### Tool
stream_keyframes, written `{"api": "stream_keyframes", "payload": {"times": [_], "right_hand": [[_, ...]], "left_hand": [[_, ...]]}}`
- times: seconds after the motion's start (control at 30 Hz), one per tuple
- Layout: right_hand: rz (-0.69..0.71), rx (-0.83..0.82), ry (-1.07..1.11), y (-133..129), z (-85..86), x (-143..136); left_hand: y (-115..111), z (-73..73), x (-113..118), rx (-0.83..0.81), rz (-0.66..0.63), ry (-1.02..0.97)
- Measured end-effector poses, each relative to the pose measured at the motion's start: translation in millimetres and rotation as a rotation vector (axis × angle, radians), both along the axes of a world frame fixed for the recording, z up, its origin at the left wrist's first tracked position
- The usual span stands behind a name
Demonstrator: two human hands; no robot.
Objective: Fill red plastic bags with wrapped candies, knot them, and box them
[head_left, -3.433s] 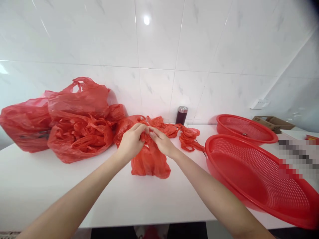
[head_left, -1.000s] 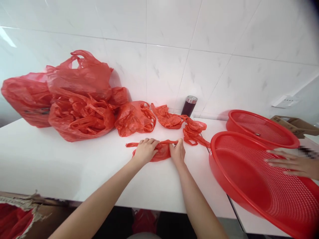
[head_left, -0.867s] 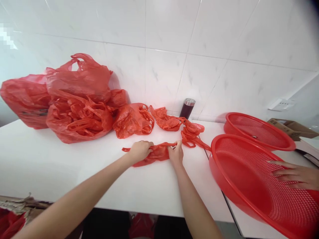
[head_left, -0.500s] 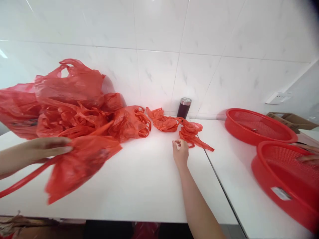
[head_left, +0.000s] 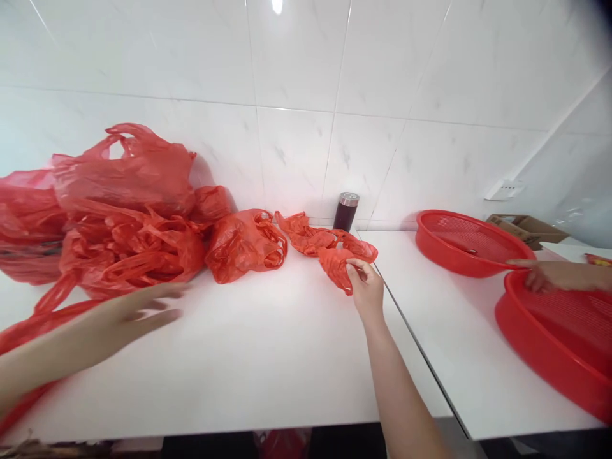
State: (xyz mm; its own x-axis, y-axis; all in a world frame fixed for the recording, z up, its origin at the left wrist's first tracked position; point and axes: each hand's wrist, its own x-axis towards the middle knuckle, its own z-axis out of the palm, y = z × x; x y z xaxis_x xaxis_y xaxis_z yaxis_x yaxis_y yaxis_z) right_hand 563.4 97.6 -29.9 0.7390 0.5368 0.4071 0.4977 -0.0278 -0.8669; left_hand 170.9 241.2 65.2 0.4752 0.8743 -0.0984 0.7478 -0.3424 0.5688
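Observation:
My left hand is open, fingers apart and a little blurred, above the white table. Under and behind that forearm lies a loose red plastic bag, partly hidden. My right hand pinches the edge of a small crumpled red plastic bag near the table seam. More crumpled red bags lie just behind it. Left of these sits a rounded red bag with its handles loose. A big heap of red bags fills the left side against the wall.
A dark flask with a silver lid stands by the tiled wall. On the right are two red plastic baskets, and another person's hand is at the nearer one's rim. A cardboard box stands behind them.
My left hand has let go of the red bag it held, and that bag is now at the far left. My right hand has moved right and lifted a small bag's edge. The other person's hand has moved left.

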Motion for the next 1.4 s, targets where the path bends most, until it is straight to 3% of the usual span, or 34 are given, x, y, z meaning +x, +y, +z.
{"api": "stream_keyframes", "payload": {"times": [0.1, 0.2, 0.3, 0.4, 0.53, 0.6, 0.67, 0.73, 0.8, 0.87, 0.9, 1.0, 1.1, 1.2, 1.27, 1.33, 1.4], "right_hand": [[0.176, 0.245, 0.286, -10, 24.1, -30], [0.284, 0.365, 0.462, -16, 33.3, -52], [0.260, 0.399, 0.546, -23, 30.9, -48], [0.133, 0.417, 0.531, -37, 22.6, -16], [-0.024, 0.254, 0.356, -58, 9.2, 23], [-0.088, 0.168, 0.257, -63, 6.9, 22], [-0.129, 0.107, 0.042, -63, 10.2, 2], [-0.043, 0.047, -0.246, -59, 16.6, -31], [0.194, -0.068, -0.492, -51, 21.0, -64], [0.340, -0.251, -0.675, -39, 19.3, -82], [0.343, -0.372, -0.732, -33, 16.2, -82], [0.237, -0.745, -0.740, -21, 3.2, -54], [0.192, -0.928, -0.683, -24, -4.8, -14], [0.184, -0.963, -0.644, -38, -1.4, 6], [0.215, -0.981, -0.616, -48, 7.9, 8], [0.364, -0.939, -0.576, -57, 22.2, 12], [0.562, -0.753, -0.495, -61, 38.8, 26]], "left_hand": [[-23, -14.8, 84, -0.181, -0.175, -0.244], [-55, -32.2, 165, -0.310, -0.435, -0.513], [-73, -49.2, 203, -0.425, -0.413, -0.683], [-68, -61.5, 196, -0.448, -0.319, -0.723], [-48, -73.2, 160, -0.552, -0.082, -0.770], [-44, -77.1, 149, -0.559, 0.044, -0.780], [-46, -79.1, 145, -0.540, 0.093, -0.777], [-52, -79.3, 148, -0.555, 0.090, -0.774], [-60, -78.7, 154, -0.594, 0.059, -0.780], [-67, -78.3, 159, -0.639, -0.001, -0.797], [-69, -78.5, 159, -0.647, -0.029, -0.796], [-64, -80.9, 150, -0.588, -0.038, -0.750], [-48, -85.2, 131, -0.426, 0.077, -0.679], [-36, -90.5, 119, -0.129, 0.209, -0.485], [-34, -93.9, 118, -0.031, 0.223, -0.382], [-37, -96.8, 121, -0.090, 0.162, -0.378], [-42, -99.5, 124, -0.262, 0.079, -0.465]]}}
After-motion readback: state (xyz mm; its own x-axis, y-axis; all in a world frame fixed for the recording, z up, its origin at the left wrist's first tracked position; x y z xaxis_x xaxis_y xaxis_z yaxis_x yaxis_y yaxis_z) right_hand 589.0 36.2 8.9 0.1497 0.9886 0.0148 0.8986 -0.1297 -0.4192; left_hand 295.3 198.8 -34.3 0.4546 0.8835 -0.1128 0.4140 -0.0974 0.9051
